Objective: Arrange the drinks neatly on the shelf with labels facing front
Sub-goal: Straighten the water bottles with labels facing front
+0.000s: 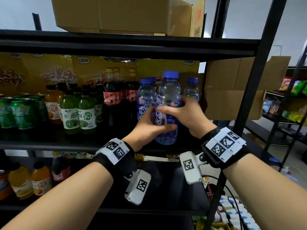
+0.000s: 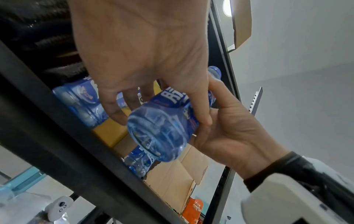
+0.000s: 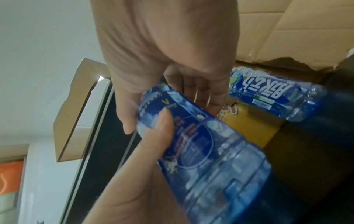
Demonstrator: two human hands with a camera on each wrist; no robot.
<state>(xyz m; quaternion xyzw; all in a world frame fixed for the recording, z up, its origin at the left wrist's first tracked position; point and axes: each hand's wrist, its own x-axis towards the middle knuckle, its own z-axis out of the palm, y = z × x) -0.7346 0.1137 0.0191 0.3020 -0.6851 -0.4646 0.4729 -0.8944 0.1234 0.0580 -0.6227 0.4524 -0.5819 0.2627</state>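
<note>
Blue-capped bottle (image 1: pixel 167 112) held upright in front of the shelf (image 1: pixel 49 143), base at the shelf's front edge, blue label toward the camera. Gripped by both hands: left hand (image 1: pixel 147 123) wrapped round the lower label from 8 o'clock, thumb across the front; right hand (image 1: pixel 181 113) curled round the middle from 3 o'clock, fingers (image 3: pixel 199 91) behind the bottle, thumb on the label. Seen from the left wrist, bottle base (image 2: pixel 159 136) clear of the shelf edge, not resting on it.

Behind, at 11 and 1 o'clock, more blue bottles (image 1: pixel 146 100) standing on the shelf. Further toward 9 o'clock: cola bottles (image 1: pixel 114 97), green kiwi bottles (image 1: pixel 79 113), orange bottle (image 1: pixel 52 107), green cans (image 1: pixel 18 112). Yellow cartons (image 1: pixel 49 72) behind the row. Cardboard box (image 1: pixel 126 14) on the shelf above, at 12 o'clock. Orange bottles (image 1: pixel 29 180) on the shelf below, at 7 o'clock.
</note>
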